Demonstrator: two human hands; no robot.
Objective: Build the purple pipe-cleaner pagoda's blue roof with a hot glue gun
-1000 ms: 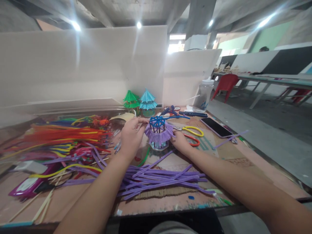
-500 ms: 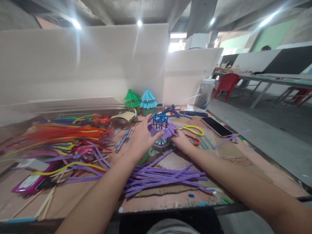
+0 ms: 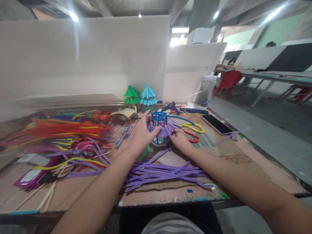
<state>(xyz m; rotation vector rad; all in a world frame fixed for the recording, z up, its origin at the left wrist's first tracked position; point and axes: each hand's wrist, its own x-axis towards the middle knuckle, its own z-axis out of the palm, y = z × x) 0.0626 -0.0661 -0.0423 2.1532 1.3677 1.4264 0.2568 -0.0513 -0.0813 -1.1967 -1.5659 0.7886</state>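
Both hands are at a small pagoda model [image 3: 159, 128] made of pipe cleaners, with a blue ring on top, dark posts and a purple fringed roof tier. My left hand [image 3: 142, 130] grips its left side, the thumb pressed on the purple fringe and the other fingers partly hidden behind it. On the right edge of the fringe, my right hand [image 3: 179, 138] pinches with curled fingers. A blue pipe cleaner [image 3: 181, 119] trails from the top to the right. Purple pipe cleaners [image 3: 163, 174] lie in a loose pile in front of the model.
Scissors [image 3: 193, 128] with yellow and red handles, a phone [image 3: 216, 124], a glue gun [image 3: 172, 107] and a water bottle [image 3: 207, 91] lie right and behind. Green [image 3: 132, 94] and light-blue [image 3: 148, 95] pagodas stand at the back. Bundled coloured pipe cleaners [image 3: 70, 128] cover the left.
My view has tilted slightly. Both hands stay at the pagoda, and the right fingers have curled in a little more at the fringe edge.
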